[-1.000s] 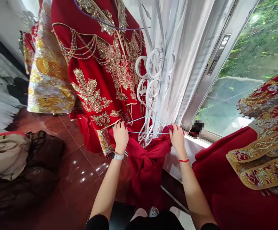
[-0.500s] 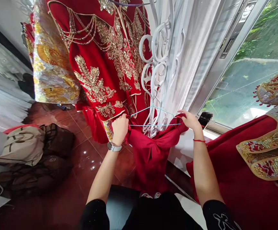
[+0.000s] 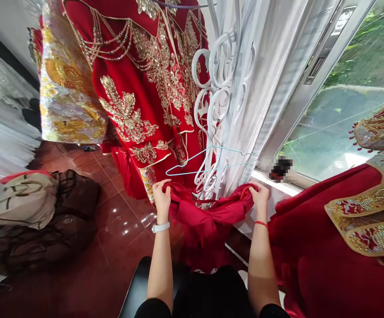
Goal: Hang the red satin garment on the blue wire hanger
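Note:
A plain red dress (image 3: 208,221) hangs spread between my two hands, its top edge gathered in the fingers. My left hand (image 3: 161,196) is closed on the dress's left upper edge, and my right hand (image 3: 260,194) grips the opposite side. Just beyond the dress, a thin light-blue wire hanger (image 3: 192,164) hangs in front of the white scrollwork stand (image 3: 211,106), apart from both hands. The lower part of the dress falls toward my feet.
A red jacket with gold embroidery (image 3: 138,92) hangs ahead, beside a gold-patterned garment (image 3: 69,84). Bags (image 3: 26,198) lie on the tiled floor at left. A black seat (image 3: 138,282) is close below. At right are a window (image 3: 347,106) and another embroidered red garment (image 3: 340,229).
The dress has come off the wire hanger and moved down toward me with both hands. The hanger now hangs bare behind it.

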### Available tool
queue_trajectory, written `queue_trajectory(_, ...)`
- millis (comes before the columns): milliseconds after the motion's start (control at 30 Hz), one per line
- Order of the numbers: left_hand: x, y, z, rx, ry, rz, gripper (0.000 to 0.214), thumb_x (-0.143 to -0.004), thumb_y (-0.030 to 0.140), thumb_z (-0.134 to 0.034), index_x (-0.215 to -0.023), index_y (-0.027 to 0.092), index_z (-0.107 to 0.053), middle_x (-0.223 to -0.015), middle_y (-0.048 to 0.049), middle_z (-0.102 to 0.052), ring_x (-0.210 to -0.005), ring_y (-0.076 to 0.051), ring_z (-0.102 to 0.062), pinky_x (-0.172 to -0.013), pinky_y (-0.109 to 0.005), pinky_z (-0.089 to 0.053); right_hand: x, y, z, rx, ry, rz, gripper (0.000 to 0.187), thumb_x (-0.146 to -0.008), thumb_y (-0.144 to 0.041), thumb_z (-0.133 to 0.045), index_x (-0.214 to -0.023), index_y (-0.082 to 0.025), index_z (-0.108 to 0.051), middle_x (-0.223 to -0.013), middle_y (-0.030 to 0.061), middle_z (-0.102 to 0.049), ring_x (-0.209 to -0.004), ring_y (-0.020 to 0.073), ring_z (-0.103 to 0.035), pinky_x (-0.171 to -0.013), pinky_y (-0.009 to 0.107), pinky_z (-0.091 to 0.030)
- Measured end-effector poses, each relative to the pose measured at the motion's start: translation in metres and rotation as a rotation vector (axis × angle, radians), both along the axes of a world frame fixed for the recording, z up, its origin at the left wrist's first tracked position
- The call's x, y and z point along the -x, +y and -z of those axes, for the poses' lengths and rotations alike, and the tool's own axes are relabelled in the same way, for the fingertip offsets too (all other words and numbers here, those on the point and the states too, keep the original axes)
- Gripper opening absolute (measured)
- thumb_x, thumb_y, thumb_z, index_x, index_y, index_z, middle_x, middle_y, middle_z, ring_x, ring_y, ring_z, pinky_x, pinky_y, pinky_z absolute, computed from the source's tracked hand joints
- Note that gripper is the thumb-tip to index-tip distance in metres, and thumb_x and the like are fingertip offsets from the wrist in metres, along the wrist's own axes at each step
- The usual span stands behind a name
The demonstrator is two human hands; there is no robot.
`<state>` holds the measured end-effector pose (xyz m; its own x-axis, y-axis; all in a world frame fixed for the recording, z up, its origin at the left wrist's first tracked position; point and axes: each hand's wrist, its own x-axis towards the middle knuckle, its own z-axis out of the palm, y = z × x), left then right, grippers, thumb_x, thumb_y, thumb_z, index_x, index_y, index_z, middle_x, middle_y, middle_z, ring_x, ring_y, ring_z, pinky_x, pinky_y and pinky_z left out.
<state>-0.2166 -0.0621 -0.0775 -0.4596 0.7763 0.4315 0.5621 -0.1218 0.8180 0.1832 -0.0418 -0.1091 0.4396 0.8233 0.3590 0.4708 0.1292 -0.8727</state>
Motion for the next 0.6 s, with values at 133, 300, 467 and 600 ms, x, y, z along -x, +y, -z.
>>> queue_trajectory(133,0.007,-0.017,0.018,0.123,0.044,0.059,0.025,-0.084,0.019,-0.053,-0.099,0.02,-0.073,-0.104,-0.0098,-0.067,-0.109,-0.026,-0.06,-0.107,-0.043,-0.048,0.006,-0.008,0.002,0.08,-0.118,0.032,0.039,-0.072,-0.036,-0.054,-0.091,-0.015,-0.081,-0.098,0.0162,-0.079,-0.096,0.0306,-0.067,-0.097,0.048,-0.051)
queue_trajectory(300,0.003,-0.031,0.023,0.34,0.145,-0.002,0.025,-0.093,0.025,-0.05,-0.106,0.021,-0.072,-0.115,-0.0118,-0.067,-0.106,-0.027,-0.063,-0.097,-0.042,-0.05,0.012,-0.012,-0.005,0.171,-0.241,-0.133,0.04,-0.079,-0.027,-0.048,-0.097,-0.02,-0.083,-0.1,0.011,-0.079,-0.105,0.0274,-0.06,-0.103,0.043,-0.047)
queue_trajectory(467,-0.003,-0.034,0.03,0.351,0.225,-0.232,0.026,-0.094,0.025,-0.05,-0.104,0.018,-0.073,-0.121,-0.0177,-0.068,-0.113,-0.038,-0.057,-0.096,-0.053,-0.046,0.016,-0.017,-0.004,0.241,-0.259,-0.227,0.036,-0.08,-0.018,-0.045,-0.084,-0.025,-0.081,-0.096,0.0061,-0.079,-0.102,0.0262,-0.061,-0.1,0.04,-0.046)
queue_trajectory(600,-0.004,-0.031,0.036,0.163,0.155,-0.187,0.027,-0.089,0.019,-0.049,-0.102,0.018,-0.072,-0.095,-0.0136,-0.069,-0.095,-0.031,-0.06,-0.092,-0.046,-0.047,0.018,-0.02,0.0,0.255,-0.28,-0.079,0.037,-0.081,-0.017,-0.043,-0.088,-0.021,-0.078,-0.095,0.0103,-0.077,-0.098,0.0274,-0.06,-0.094,0.04,-0.047)
